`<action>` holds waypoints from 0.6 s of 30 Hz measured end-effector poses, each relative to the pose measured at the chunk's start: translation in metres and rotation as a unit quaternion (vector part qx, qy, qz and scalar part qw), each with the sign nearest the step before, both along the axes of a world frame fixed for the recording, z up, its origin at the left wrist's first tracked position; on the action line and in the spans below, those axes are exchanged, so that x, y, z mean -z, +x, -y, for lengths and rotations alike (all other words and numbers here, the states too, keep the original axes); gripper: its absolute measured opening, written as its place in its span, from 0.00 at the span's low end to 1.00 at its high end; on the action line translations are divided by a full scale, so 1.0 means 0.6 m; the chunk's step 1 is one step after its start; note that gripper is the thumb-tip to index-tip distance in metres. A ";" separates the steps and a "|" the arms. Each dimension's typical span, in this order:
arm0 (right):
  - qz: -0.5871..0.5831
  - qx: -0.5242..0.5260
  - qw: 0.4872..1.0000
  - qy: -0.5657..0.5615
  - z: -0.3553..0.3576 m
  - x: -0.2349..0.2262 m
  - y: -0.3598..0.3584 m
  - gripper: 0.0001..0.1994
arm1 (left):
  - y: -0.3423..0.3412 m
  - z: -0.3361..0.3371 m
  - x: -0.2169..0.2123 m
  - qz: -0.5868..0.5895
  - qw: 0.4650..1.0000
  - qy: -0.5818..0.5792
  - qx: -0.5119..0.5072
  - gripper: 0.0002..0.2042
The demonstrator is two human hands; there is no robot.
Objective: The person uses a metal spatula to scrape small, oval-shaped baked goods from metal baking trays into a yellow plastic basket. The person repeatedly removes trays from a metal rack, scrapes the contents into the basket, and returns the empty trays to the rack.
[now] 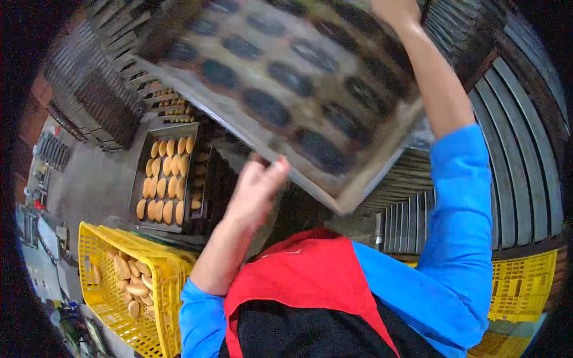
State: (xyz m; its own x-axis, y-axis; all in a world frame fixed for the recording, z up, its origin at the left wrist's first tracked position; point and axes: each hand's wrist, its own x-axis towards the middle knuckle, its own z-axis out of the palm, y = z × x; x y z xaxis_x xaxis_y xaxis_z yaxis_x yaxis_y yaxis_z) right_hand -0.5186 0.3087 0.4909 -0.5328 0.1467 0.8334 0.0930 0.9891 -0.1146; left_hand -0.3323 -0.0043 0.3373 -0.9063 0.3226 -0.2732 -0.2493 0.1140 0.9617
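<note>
A large metal baking tray (pixel 358 179) is tilted in front of me, with rows of dark oval marks on its surface and no rolls on it. My left hand (pixel 256 188) is closed on the tray's near edge, thumb on the rim. At the far right side of the tray, my right hand (pixel 397 11) reaches over it, cut off by the top of the picture; its fingers are mostly hidden and blurred. Beyond my left hand, bread rolls (pixel 166 179) lie in rows on another tray (pixel 136 197).
At lower left stands a yellow plastic crate (pixel 170 292) with loose rolls (pixel 134 280) inside. Stacks of trays rise at the left (pixel 89 95) and right (pixel 507 161). A rack of rolls (pixel 173 107) stands farther back. More yellow crates (pixel 525 286) are at lower right.
</note>
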 end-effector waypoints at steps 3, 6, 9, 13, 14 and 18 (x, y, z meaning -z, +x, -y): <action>0.114 0.104 0.988 0.005 -0.134 0.082 0.047 0.15 | 0.003 -0.072 0.023 0.037 0.979 0.122 0.157 0.21; 0.220 0.154 0.962 -0.041 -0.193 0.144 0.080 0.15 | -0.008 -0.107 0.064 0.057 0.967 0.146 0.203 0.24; 0.274 0.174 0.945 -0.041 -0.226 0.190 0.074 0.15 | -0.028 -0.136 0.113 0.073 0.946 0.172 0.265 0.28; 0.298 0.104 0.949 -0.018 -0.261 0.240 0.086 0.14 | -0.034 -0.128 0.121 -0.004 0.939 0.079 0.334 0.28; 0.321 0.090 0.943 -0.010 -0.255 0.233 0.103 0.15 | -0.035 -0.116 0.124 -0.032 0.936 0.047 0.349 0.28; 0.300 0.063 0.952 -0.009 -0.267 0.191 0.194 0.16 | -0.116 -0.075 0.071 -0.328 0.904 -0.119 0.248 0.13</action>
